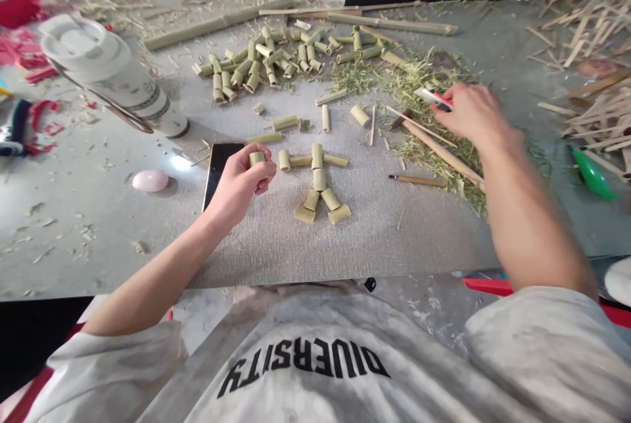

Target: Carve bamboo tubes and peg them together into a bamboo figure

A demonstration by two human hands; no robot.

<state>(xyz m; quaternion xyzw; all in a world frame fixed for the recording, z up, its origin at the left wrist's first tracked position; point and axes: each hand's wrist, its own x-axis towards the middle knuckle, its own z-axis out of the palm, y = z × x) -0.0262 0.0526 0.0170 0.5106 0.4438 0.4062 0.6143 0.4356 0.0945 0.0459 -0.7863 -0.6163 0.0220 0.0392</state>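
Note:
My left hand (pixel 245 177) is closed round a short bamboo piece (pixel 256 159), above the right edge of a dark phone (pixel 217 170). My right hand (pixel 468 111) grips a red and white cutter (pixel 434 100) over a heap of green shavings (pixel 419 85). Between the hands, several cut bamboo pieces (pixel 319 180) lie on the grey table in a figure-like shape, with two legs spread at the bottom and thin arms at the sides. Loose bamboo tubes (pixel 359 115) and thin sticks lie just beyond it.
Piled bamboo tubes (pixel 254 65) and long poles (pixel 217 23) lie at the back. A white cup (pixel 148 98) and pink egg-shaped object (pixel 150 180) are left. A wooden-handled tool (pixel 444 152), small carving tool (pixel 419 180), green object (pixel 593 175) and wood strips (pixel 601 29) lie right.

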